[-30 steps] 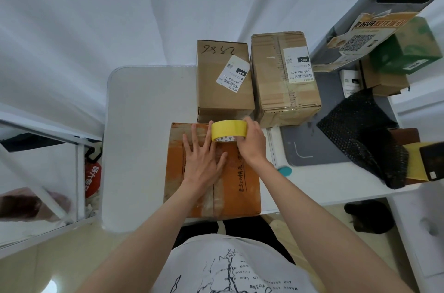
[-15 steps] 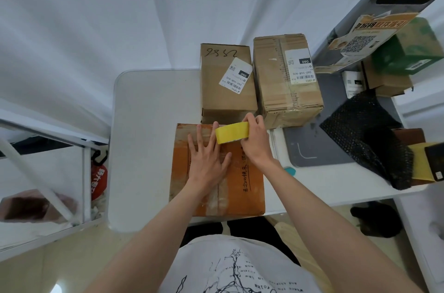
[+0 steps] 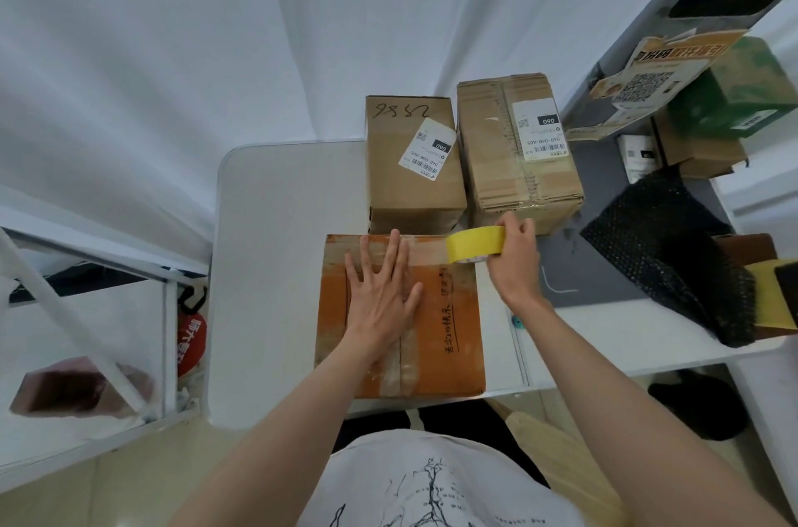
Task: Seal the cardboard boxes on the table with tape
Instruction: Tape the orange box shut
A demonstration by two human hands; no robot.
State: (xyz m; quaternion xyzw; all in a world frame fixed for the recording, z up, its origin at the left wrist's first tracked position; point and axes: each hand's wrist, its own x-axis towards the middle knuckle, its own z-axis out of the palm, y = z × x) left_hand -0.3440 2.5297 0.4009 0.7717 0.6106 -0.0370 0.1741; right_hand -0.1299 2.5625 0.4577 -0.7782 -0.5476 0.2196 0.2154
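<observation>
Now tape roll (image 3: 475, 245) stands on edge at orange box's (image 3: 457, 336) far-right corner.

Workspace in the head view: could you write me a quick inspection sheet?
Surface: white table.
Job's things: orange box nearest the person; two brown boxes behind it; yellow tape roll over its far right corner.
Clutter: black mesh wrap, green box at right.
Hands: left hand flat on the orange box; right hand holds the roll.
Cables: nothing seen.
Surroundings: white curtain.
</observation>
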